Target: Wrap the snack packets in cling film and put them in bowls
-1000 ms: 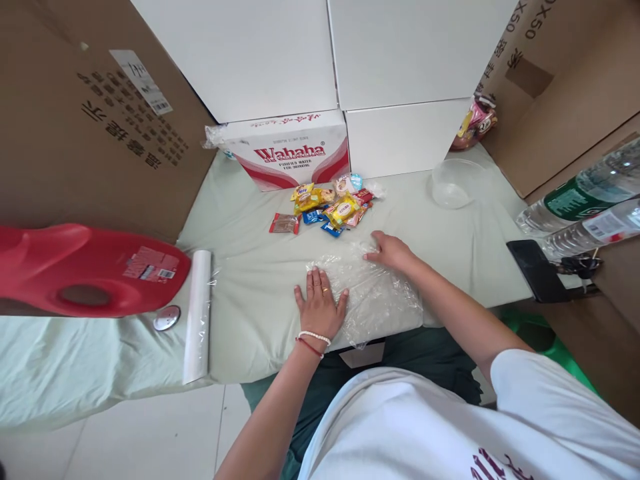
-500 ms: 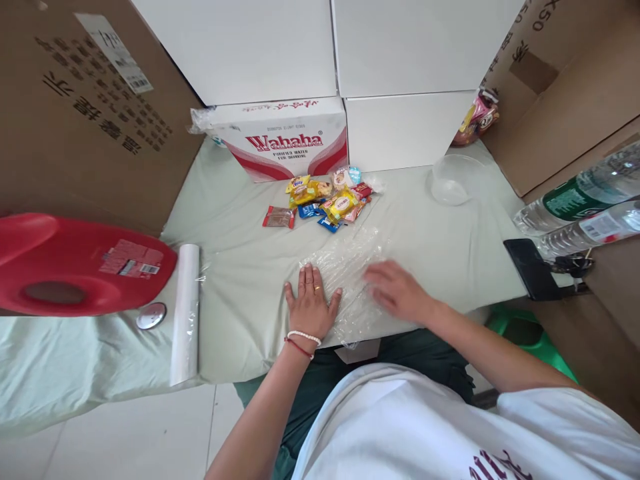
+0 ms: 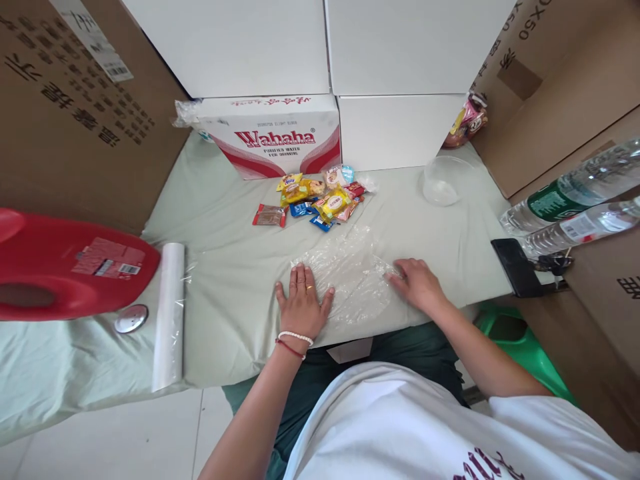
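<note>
A crumpled sheet of clear plastic wrap [image 3: 353, 280] lies on the cloth-covered table in front of me. My left hand [image 3: 301, 307] rests flat on its left edge, fingers spread. At the sheet's right edge, my right hand [image 3: 417, 285] pinches the wrap between thumb and fingers, drawing up a small peak. Just beyond the wrap is a pile of small packaged snacks [image 3: 333, 203] in yellow, blue and red wrappers. One brown-and-red packet [image 3: 270, 215] lies slightly apart on the left.
A roll of plastic wrap [image 3: 169, 317], a round metal lid [image 3: 131, 319] and a red jug [image 3: 105, 267] are on the left. White boxes [image 3: 280, 143] line the back. To the right are a clear bowl [image 3: 443, 183], bottles [image 3: 565, 197] and a black phone [image 3: 517, 267].
My right hand has moved right to the sheet's edge and closed on it, and the wrap is spread wider. My left hand stays flat. The whole view has shifted slightly.
</note>
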The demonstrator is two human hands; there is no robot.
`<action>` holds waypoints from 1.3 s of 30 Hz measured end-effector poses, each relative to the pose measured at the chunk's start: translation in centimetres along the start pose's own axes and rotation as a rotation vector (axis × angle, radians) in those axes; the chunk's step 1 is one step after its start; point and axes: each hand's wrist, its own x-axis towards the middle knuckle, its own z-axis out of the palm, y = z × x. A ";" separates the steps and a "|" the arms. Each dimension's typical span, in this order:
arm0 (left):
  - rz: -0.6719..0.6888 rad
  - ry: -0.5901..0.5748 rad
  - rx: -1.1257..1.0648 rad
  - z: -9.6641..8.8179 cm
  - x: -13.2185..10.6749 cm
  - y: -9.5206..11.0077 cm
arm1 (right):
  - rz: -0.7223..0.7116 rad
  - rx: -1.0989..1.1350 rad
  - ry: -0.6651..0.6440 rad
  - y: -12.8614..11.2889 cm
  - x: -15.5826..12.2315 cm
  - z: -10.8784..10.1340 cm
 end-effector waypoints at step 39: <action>0.122 -0.211 -0.042 -1.2 -0.2 -1.1 | -0.610 -0.355 -0.144 -12.2 25.3 -3.7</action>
